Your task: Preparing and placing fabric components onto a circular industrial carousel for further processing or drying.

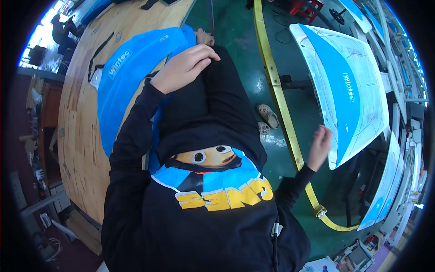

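My left hand (183, 69) lies on my black-trousered leg near the knee, its fingers stretched out and holding nothing. Just left of it, a blue fabric piece (129, 77) with a small white print is spread on the wooden table (77, 118), partly under my left arm and leg. My right hand (320, 144) is raised on the right, fingers loosely curled in, with nothing visible in it. It is nearest to a large white panel (374, 81) with a curved blue piece (351, 93) on it; whether the hand touches the panel's edge I cannot tell.
A yellow metal rail (277, 90) runs between my legs and the panel, curving at its near end. Clog shoes (267, 117) stand on the green floor. More blue and white panels (385, 190) line the right. A dark strap (96, 56) lies on the table.
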### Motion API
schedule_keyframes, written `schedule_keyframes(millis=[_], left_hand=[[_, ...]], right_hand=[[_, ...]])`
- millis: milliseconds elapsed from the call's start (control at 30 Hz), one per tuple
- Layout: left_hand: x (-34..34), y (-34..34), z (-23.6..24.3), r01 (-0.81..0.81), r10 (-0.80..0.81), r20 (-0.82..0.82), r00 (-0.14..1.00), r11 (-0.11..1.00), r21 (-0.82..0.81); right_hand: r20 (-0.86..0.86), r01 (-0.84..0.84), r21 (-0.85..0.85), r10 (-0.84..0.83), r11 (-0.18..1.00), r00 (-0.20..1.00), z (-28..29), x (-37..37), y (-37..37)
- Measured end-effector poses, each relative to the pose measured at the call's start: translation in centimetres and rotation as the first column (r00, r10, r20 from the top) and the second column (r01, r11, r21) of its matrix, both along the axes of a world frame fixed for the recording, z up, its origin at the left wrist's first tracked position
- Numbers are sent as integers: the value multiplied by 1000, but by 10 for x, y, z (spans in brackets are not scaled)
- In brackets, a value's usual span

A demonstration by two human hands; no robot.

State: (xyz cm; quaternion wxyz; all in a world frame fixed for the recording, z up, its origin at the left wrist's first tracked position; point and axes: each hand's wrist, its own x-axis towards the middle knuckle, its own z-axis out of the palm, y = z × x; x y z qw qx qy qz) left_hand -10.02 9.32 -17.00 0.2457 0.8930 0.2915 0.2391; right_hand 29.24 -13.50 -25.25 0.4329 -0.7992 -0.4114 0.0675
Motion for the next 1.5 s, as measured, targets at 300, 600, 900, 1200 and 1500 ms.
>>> schedule_keyframes(millis=[300,600,900,1200,1500], left_hand=[[194,121,-25,290,-291,-11,957,948,127],[382,222,-116,31,-81,103,991,910,413],[404,202,-79,-44,63,-99,993,982,182],[369,90,-44,558,-458,359,813,787,-262],[301,11,-1,692,-380,618,688,602,-399]], right_hand=[[776,853,-197,-455,484,437,-17,102,-29],[559,816,-61,-657,575,505,-16,98,-27],[401,822,1,-753,570,522,-13,95,-33],[154,472,385,-559,793,815,3,82,-4],[-183,81,501,15,862,983,84,8,114]])
